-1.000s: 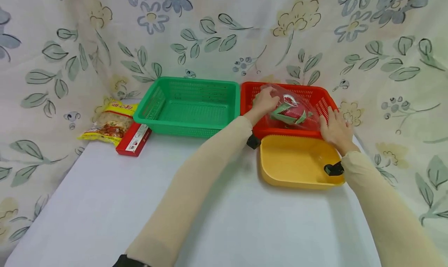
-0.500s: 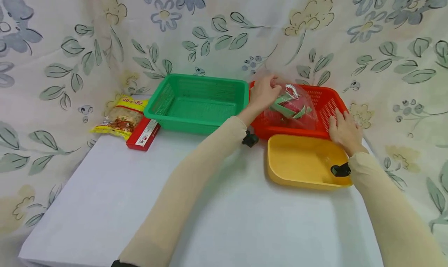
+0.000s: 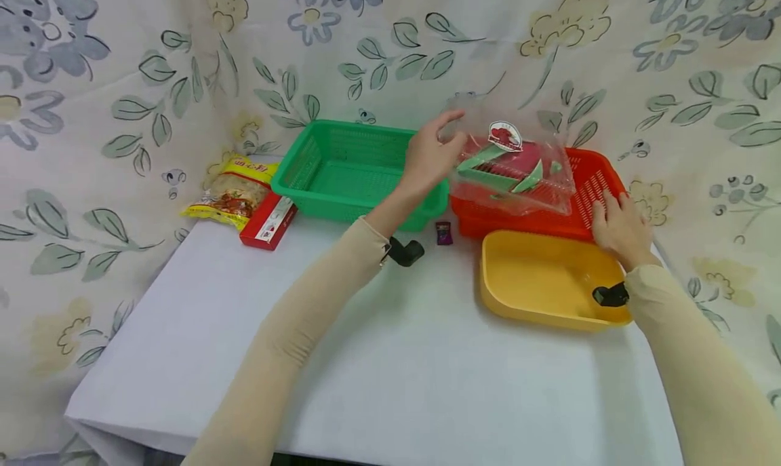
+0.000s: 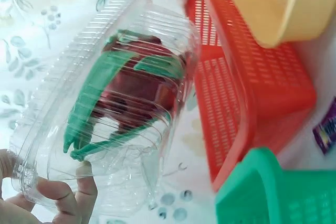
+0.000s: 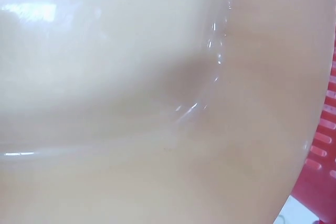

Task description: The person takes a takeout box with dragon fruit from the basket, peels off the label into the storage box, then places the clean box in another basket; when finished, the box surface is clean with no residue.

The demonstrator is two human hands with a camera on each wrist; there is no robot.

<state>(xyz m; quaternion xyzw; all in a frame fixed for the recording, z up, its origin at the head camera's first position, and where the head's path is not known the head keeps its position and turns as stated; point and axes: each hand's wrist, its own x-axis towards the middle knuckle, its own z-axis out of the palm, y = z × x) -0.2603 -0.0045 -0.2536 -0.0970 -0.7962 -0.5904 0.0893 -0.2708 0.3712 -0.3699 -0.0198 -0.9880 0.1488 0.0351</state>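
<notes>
A clear plastic clamshell box [image 3: 558, 198] with a round label hangs over the red basket [image 3: 594, 181]. Inside it lies a red dragon fruit [image 4: 139, 90] with green scales. My left hand [image 3: 430, 154] pinches the box at its left end, and in the left wrist view curled fingers [image 4: 60, 200] show at its corner. My right hand [image 3: 624, 232] rests with extended fingers on the right end of the red basket. In the right wrist view the yellow tray [image 5: 105, 192] fills most of the picture, and the right hand is out of sight there.
A green basket [image 3: 354, 211] stands left of the red one. The yellow tray [image 3: 543, 276] sits in front. Between them lies a small purple packet [image 3: 444, 233]. A yellow food bag [image 3: 234, 191] and a red box [image 3: 268, 222] lie farther left. A flowered cloth hangs behind.
My left hand has lifted the clamshell box up from inside the red basket. The small purple packet has come into sight. The right hand keeps its place on the basket while the view shifts.
</notes>
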